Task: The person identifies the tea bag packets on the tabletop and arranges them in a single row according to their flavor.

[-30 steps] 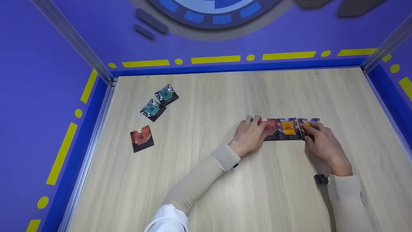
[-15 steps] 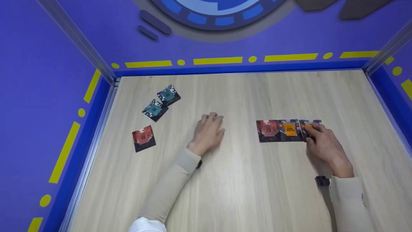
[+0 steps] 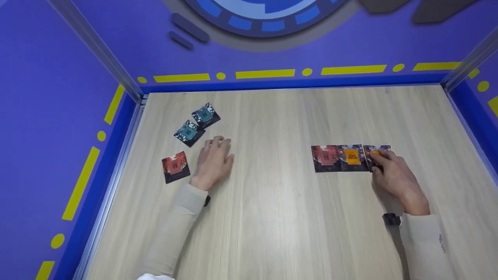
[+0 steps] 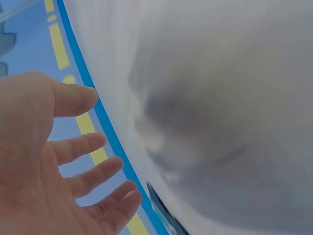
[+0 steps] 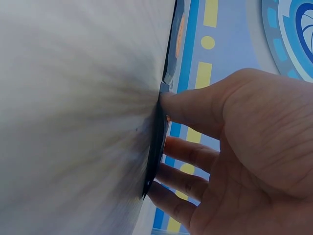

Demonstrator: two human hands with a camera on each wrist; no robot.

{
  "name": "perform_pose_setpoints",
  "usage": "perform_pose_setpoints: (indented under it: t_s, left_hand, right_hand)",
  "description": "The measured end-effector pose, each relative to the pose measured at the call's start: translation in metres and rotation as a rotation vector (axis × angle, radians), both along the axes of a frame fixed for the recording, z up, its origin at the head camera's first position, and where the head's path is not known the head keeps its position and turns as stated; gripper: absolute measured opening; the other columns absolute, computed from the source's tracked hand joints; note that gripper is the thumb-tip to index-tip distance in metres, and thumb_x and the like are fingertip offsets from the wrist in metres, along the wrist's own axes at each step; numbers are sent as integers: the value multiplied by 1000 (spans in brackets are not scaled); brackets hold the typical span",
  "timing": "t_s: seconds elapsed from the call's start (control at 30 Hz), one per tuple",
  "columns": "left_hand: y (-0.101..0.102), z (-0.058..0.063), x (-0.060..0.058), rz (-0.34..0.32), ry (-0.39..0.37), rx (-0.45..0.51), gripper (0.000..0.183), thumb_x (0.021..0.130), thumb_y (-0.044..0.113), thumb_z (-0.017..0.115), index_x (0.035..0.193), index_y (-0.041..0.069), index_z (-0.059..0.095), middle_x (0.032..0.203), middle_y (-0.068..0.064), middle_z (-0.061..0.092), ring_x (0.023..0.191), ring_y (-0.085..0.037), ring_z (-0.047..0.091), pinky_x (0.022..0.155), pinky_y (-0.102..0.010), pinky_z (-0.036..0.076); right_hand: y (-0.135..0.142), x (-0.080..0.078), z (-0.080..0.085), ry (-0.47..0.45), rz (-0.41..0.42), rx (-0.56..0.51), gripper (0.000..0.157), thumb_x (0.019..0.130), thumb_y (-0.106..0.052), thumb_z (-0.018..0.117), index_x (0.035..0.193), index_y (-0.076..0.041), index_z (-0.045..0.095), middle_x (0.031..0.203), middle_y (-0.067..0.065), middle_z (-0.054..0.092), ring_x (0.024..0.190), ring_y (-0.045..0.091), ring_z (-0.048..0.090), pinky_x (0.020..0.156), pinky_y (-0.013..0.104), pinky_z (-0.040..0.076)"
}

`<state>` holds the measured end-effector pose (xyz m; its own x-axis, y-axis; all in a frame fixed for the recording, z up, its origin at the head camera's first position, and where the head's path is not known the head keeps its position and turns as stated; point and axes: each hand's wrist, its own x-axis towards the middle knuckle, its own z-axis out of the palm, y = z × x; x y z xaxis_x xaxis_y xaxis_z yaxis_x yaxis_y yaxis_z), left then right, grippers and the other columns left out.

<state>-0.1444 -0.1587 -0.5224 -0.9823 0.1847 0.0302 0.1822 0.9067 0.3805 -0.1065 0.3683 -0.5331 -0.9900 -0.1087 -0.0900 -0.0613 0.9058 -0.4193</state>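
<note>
My right hand [image 3: 402,181] rests its thumb and fingers on an orange-labelled square packet [image 3: 379,147], the right end of a row on the table. In the right wrist view this packet [image 5: 156,142] lies flat under the fingertips. Left of it lie another orange-labelled packet [image 3: 352,157] and a red-labelled packet [image 3: 325,157], edge to edge. My left hand [image 3: 212,161] hovers low over the table's left side, fingers spread and holding nothing. A red-labelled packet [image 3: 175,167] lies just left of it, and a teal-labelled packet [image 3: 188,132] lies beyond its fingers.
A second teal-labelled packet [image 3: 205,115] lies farther back, its corner meeting the first. Blue-purple panels [image 3: 268,56] with yellow marks wall the wooden table [image 3: 272,217] at the back and both sides.
My left hand has come off the red-labelled packet in the row and swung left across the table toward the loose packets. My right hand stays on the end packet.
</note>
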Motion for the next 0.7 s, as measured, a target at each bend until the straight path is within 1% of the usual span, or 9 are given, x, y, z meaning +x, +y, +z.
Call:
perform_pose_setpoints:
  t_s: [0.13,0.27,0.37,0.53,0.7]
  left_hand:
    - [-26,-1,6,47,4,-4,53,105,28,64,153,7,55,157,-20,50,143,-43,47,118,-58,42]
    - [-51,-4,14,110,-16,-20,54,105,29,64,154,6,54,158,-20,49,144,-43,46,118,-59,42]
    - [-67,-7,20,144,-23,-28,54,106,28,63,154,5,54,158,-21,48,143,-45,46,117,-60,42]
    - [-90,-10,27,157,-8,-31,53,105,25,63,152,1,54,156,-26,47,141,-51,46,115,-63,42]
    - [-107,-11,33,178,-2,-27,53,104,22,64,150,-2,54,154,-29,48,139,-53,46,114,-63,43]
  right_hand:
    - [-1,0,-1,13,5,0,53,105,-10,57,154,7,49,158,39,36,133,62,41,106,76,40]
    - [-1,-1,-2,17,11,8,53,105,-10,57,154,8,48,158,40,36,133,62,40,106,75,40]
    - [0,0,-2,23,8,7,54,104,-10,57,154,8,49,158,40,37,134,62,41,106,75,40]
    - [3,2,-2,23,1,12,54,104,-9,58,154,8,48,157,40,36,133,62,40,105,77,40]
    - [2,1,-2,10,-1,14,54,105,-10,58,155,6,47,158,40,35,134,63,39,105,77,39]
